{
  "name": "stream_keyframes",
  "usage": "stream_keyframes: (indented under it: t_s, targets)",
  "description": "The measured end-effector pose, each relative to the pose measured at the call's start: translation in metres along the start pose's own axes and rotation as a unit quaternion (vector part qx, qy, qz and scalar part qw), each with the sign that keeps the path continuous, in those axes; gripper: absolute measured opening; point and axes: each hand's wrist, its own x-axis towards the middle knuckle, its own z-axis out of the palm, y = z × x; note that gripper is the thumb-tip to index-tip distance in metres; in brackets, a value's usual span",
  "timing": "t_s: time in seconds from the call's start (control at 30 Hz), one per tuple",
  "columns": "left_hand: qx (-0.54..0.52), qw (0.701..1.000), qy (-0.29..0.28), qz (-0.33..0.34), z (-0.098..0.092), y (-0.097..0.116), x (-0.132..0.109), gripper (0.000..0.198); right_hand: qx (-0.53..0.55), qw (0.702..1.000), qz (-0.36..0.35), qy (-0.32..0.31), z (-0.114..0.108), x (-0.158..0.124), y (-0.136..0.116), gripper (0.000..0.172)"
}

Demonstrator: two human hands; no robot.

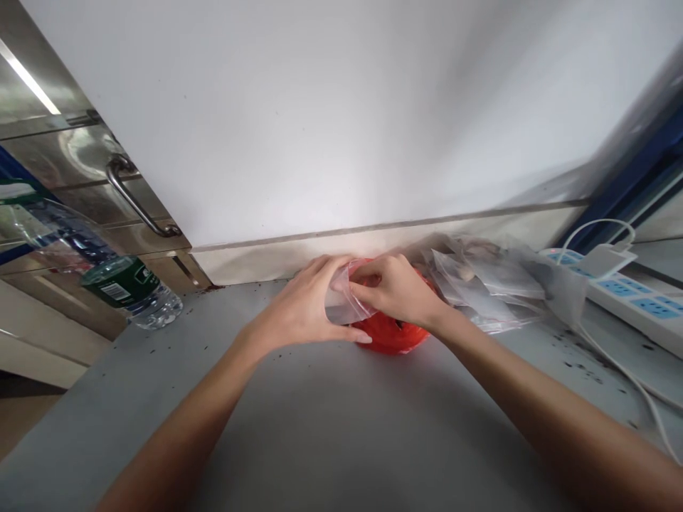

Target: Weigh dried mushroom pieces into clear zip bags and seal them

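Note:
A small clear plastic bag [344, 302] is between my two hands, just above the grey tabletop. My left hand [302, 302] curves around its left side, fingers behind the film and thumb stretched out low in front. Closed in a pinch, my right hand [395, 288] has its fingertips at the bag's upper right edge; whether they hold anything besides film is hidden. Below and behind my right hand sits a red plastic bag [392, 334], partly covered by it. What the red bag contains cannot be made out.
Several flat clear bags [485, 284] lie in a pile right of the red bag. A white power strip [634, 291] with a plugged-in charger [605, 259] and a trailing cable stands farther right. On the left, a water bottle [128, 284] stands near the edge. A white wall [320, 128] closes off the back.

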Motion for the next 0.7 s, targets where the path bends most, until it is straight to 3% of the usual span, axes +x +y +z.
stream_keyframes:
  t_s: [0.2, 0.33, 0.43, 0.57, 0.63, 0.7]
  targets:
    - [-0.047, 0.998, -0.008, -0.028, -0.001, 0.002, 0.000, 0.092, 0.055, 0.997, -0.025, -0.054, -0.003, 0.000, -0.002, 0.029]
    - [-0.047, 0.999, 0.005, -0.012, 0.002, -0.001, 0.001, 0.102, 0.095, 0.994, -0.019, -0.055, -0.002, 0.000, -0.002, 0.038]
    - [-0.069, 0.997, 0.025, -0.011, 0.004, 0.000, 0.002, 0.089, 0.104, 0.992, -0.016, -0.066, -0.003, 0.000, -0.001, 0.041]
    - [-0.103, 0.994, 0.033, -0.010, 0.001, -0.003, 0.002, 0.071, 0.132, 0.981, -0.034, -0.141, -0.016, -0.001, -0.003, 0.042]
    - [-0.117, 0.993, 0.025, -0.010, -0.003, -0.006, 0.002, 0.071, 0.172, 0.967, -0.007, -0.186, -0.027, -0.001, -0.003, 0.030]
    - [-0.112, 0.993, 0.021, -0.018, -0.007, -0.010, 0.002, 0.073, 0.198, 0.961, 0.046, -0.186, -0.039, -0.001, -0.001, 0.025]
